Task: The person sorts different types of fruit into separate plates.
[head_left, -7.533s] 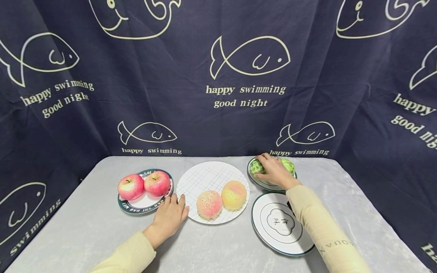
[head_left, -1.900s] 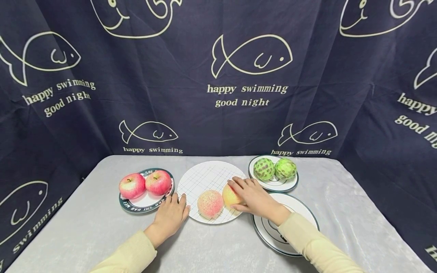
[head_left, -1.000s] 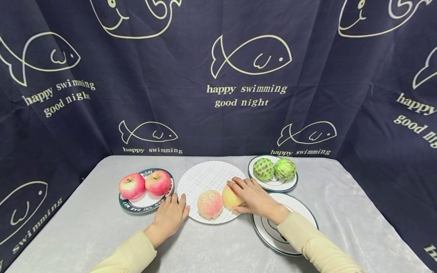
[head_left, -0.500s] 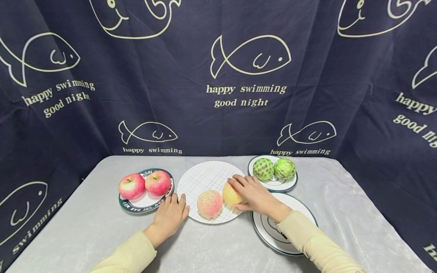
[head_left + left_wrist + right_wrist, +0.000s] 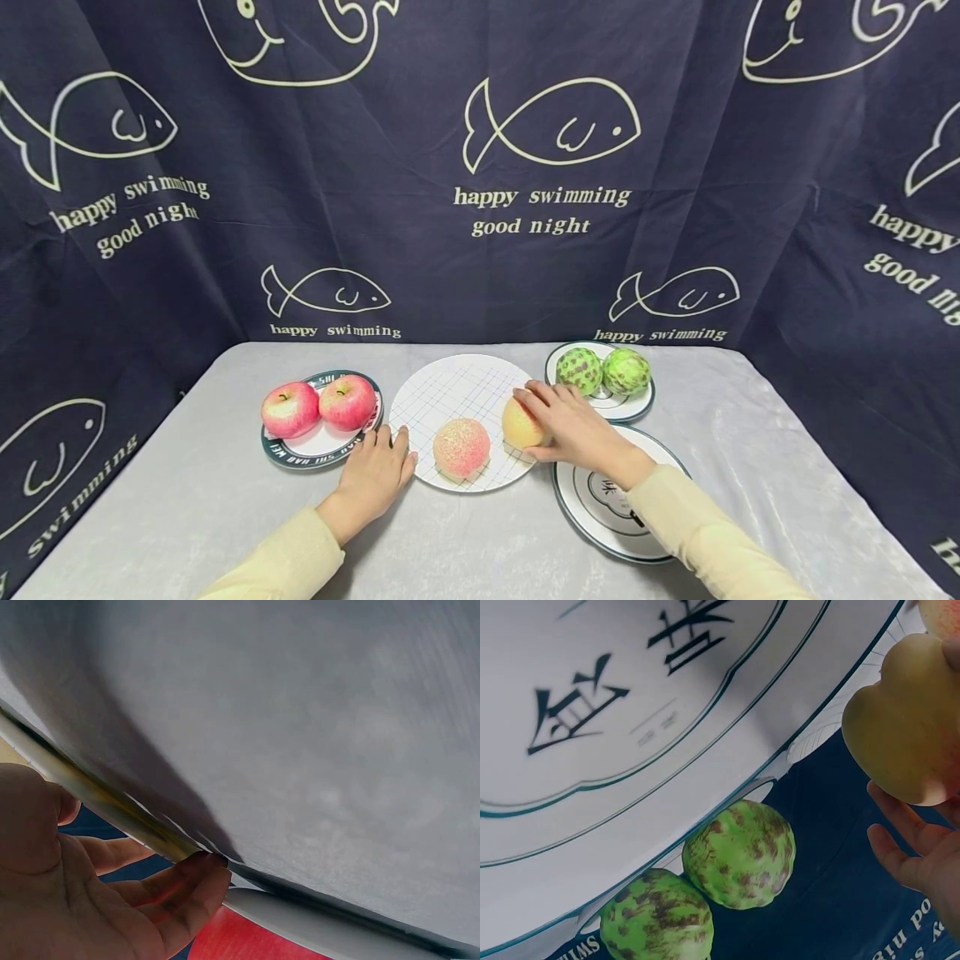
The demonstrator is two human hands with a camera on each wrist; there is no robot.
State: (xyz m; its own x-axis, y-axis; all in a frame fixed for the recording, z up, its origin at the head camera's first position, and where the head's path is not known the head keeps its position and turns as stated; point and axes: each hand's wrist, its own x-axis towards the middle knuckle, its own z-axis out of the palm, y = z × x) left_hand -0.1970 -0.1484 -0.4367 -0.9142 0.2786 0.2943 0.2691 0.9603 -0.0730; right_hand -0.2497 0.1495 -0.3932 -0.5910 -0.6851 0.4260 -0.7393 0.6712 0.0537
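In the head view my right hand (image 5: 573, 427) grips a yellow peach (image 5: 522, 425) over the right part of a round white plate (image 5: 427, 387) with a grid pattern. The right wrist view shows the same yellow peach (image 5: 907, 724), fingers around its side. A pinker peach (image 5: 461, 448) sits on that plate, now with a gap to the yellow one. My left hand (image 5: 371, 475) lies with relaxed fingers between the white plate and an oval dark-rimmed plate (image 5: 292, 457). Its fingertips are right at the plate edges. Two red apples (image 5: 347, 402) rest on the oval plate.
At the back right, two green, brown-spotted round fruits (image 5: 579, 371) lie on a dark-rimmed plate (image 5: 630, 412). In front of it, partly under my right forearm, is a larger plate (image 5: 588, 525) with dark characters. A dark blue fish-print cloth (image 5: 480, 275) encloses the grey-covered table (image 5: 465, 550).
Earlier my right hand was at the green fruits; it then moved to the yellow peach and took hold of it. Just now it has drawn the peach slightly rightward. The left hand stays put.
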